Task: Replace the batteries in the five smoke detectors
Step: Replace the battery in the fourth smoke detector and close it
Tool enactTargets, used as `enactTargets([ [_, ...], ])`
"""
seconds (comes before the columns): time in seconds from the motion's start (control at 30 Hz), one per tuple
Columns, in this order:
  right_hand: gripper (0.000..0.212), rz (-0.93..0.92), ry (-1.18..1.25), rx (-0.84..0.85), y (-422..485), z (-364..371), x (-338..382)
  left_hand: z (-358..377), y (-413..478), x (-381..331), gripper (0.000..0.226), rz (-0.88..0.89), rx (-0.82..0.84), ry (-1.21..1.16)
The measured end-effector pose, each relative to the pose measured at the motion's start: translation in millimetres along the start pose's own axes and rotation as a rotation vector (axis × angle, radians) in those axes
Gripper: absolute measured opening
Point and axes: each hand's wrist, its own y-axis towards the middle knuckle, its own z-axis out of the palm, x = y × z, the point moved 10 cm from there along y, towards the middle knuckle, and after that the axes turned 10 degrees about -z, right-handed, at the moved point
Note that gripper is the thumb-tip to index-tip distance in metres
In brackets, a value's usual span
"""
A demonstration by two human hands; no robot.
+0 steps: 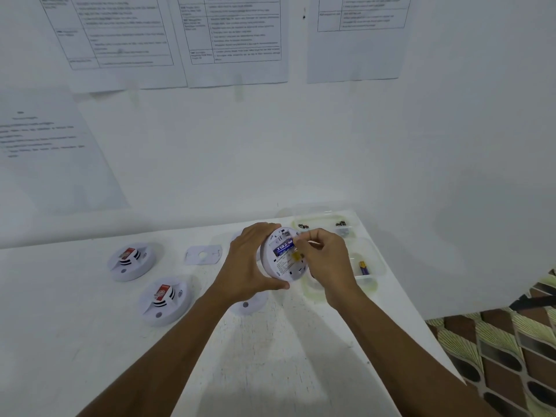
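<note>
The blue battery [284, 247] reads "CELL".

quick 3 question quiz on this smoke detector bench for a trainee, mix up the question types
1. True or false: the held smoke detector shows its back, with a blue battery in its compartment.
2. Which hand grips its rim? A) left B) right
3. Fill in: the loose purple battery lies in a clear ___.
Key: 1 true. 2 A, the left hand. 3 tray.
</note>
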Motion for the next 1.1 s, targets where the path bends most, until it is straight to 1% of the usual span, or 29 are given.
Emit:
enactTargets([
  [0.03,0.009,-0.040,-0.026,-0.033,0,-3,4,2,2,0,0.077,-0.009,0.007,0.000],
  [0.1,0.010,-0.137,-0.090,-0.100,0,-10,16,5,6,-5,0.086,-0.037,0.040,0.002],
  [0.13,0.012,-0.181,-0.098,-0.108,0,-11,21,6,7,-6,0.089,-0.028,0.038,0.018],
  [0.2,0.013,-0.235,-0.072,-0.083,2,-10,28,4,7,-13,0.092,0.043,-0.005,0.049],
  [0.27,0.012,-0.255,-0.035,-0.059,8,-16,31,1,5,-19,0.086,0.095,-0.017,0.012],
  [0.33,0.012,-0.265,-0.050,-0.060,19,-37,29,-5,4,-18,0.086,0.111,-0.051,-0.020],
  [0.4,0.011,-0.276,-0.221,-0.013,36,-63,21,-10,5,-15,0.091,0.107,-0.072,-0.030],
  [0.5,0.011,-0.243,-0.702,0.213,55,-81,-9,-12,7,-14,0.092,0.108,-0.064,-0.034],
  [0.57,0.009,-0.205,-0.974,0.358,60,-81,-32,-7,8,-16,0.092,0.097,-0.050,-0.036],
  [0.63,0.012,-0.217,-1.151,0.432,63,-76,-45,-3,9,-16,0.095,0.090,-0.044,-0.038],
  [0.7,0.016,-0.241,-1.231,0.445,66,-73,-50,1,10,-14,0.096,0.089,-0.039,-0.034],
  [0.77,0.017,-0.244,-1.226,0.453,67,-72,-54,3,12,-11,0.097,0.090,-0.038,-0.031],
  [0.87,0.013,-0.291,-1.162,0.443,69,-71,-47,2,15,-10,0.093,0.100,-0.044,-0.036],
  [1.0,0.004,-0.346,-0.863,0.368,92,-67,-24,-1,22,-6,0.090,0.091,-0.043,-0.050],
  [1.07,0.001,-0.372,-0.775,0.368,110,-57,-16,-3,26,1,0.094,0.071,-0.044,-0.052],
  [1.1,0.001,-0.353,-0.760,0.391,119,-49,-16,-4,28,5,0.095,0.062,-0.044,-0.048],
])
